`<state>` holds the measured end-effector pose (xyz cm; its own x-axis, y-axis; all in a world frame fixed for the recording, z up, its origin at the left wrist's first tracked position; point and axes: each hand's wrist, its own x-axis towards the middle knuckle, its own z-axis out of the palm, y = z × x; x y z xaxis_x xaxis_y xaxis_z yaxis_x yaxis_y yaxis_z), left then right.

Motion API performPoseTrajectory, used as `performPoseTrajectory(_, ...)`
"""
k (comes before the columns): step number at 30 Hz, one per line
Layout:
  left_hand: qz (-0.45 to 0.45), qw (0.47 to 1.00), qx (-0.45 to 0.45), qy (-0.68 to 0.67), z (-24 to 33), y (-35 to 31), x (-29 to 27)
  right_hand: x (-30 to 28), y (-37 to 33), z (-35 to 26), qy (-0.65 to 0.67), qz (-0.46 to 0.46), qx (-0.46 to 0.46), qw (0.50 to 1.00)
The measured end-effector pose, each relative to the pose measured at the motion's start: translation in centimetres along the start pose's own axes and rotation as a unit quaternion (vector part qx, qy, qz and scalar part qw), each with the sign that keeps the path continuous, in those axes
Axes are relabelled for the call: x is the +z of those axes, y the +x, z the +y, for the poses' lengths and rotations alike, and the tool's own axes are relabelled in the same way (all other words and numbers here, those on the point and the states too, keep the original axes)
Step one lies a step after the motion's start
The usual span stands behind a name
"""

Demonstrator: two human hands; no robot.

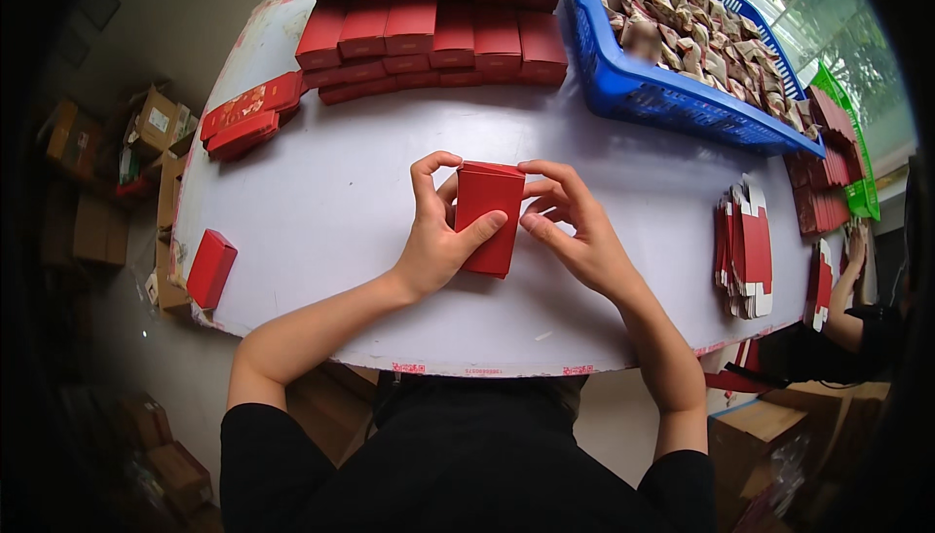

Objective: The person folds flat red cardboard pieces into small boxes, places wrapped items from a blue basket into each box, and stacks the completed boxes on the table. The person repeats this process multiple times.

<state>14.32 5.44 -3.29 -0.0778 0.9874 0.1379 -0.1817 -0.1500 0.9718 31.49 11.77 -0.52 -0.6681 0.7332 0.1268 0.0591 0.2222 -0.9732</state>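
A small red cardboard box stands out in the middle of the table, its top flap edge not quite flush. My left hand is closed round its left side, thumb lying across the front face and index finger bent up at the top left corner. At the box's top right corner rests the index fingertip of my right hand. That hand's thumb and other fingers are spread beside the right edge, not wrapped round the box. The box's underside and far side are hidden.
Stacked red boxes line the table's far side. A blue basket holds many small wrapped packets. Flat red-and-white cartons lie at right, near another person's arm. Red boxes and a lone red box sit at left.
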Motion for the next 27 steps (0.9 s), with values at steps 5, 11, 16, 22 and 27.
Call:
performPoseTrajectory(5, 0.006, 1.0, 0.015, -0.008, -0.3, 0.1, -0.1, 0.4, 0.0, 0.5, -0.001, 0.022, -0.003, 1.0)
performPoseTrajectory(11, -0.001, 1.0, 0.024, -0.005, -0.4, 0.2, -0.2, 0.6, 0.0, 0.6, -0.018, 0.032, -0.008, 0.999)
performPoseTrajectory(16, -0.016, 1.0, 0.027, 0.003, -0.5, 0.3, -0.3, 0.6, 0.0, 0.9, -0.046, 0.03, -0.048, 0.997)
performPoseTrajectory(22, -0.052, 0.997, 0.013, 0.049, -0.6, 0.1, -0.5, 0.0, 0.1, 0.8, -0.05, -0.019, -0.053, 0.997)
performPoseTrajectory(27, -0.051, 0.998, 0.007, 0.039, -0.5, -0.4, 0.0, -0.3, 0.0, 0.9, -0.074, -0.04, -0.076, 0.994)
